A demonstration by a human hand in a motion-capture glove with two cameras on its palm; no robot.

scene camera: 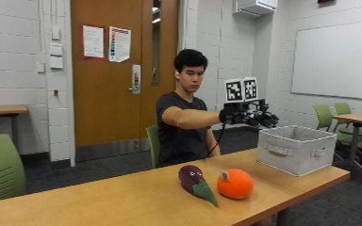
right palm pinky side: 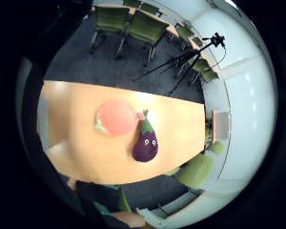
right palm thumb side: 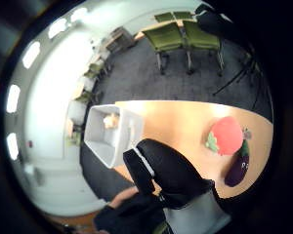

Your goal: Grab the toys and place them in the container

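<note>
Toys lie side by side on the wooden bench (scene camera: pixel 105 200): a purple eggplant plush (scene camera: pixel 192 178) with its long axis running from the far side toward the near edge, green stem end pointing to about 5 o'clock in the outside view, and a round orange plush (scene camera: pixel 235 184) touching it at 3 o'clock. At about 2 o'clock from them stands the grey fabric container (scene camera: pixel 296 149) near the bench's end, with one toy (right palm thumb side: pixel 110 120) already inside. Above the container's near rim the gloved right hand (scene camera: pixel 251 117) hangs in the air, fingers loosely curled and apart, holding nothing.
</note>
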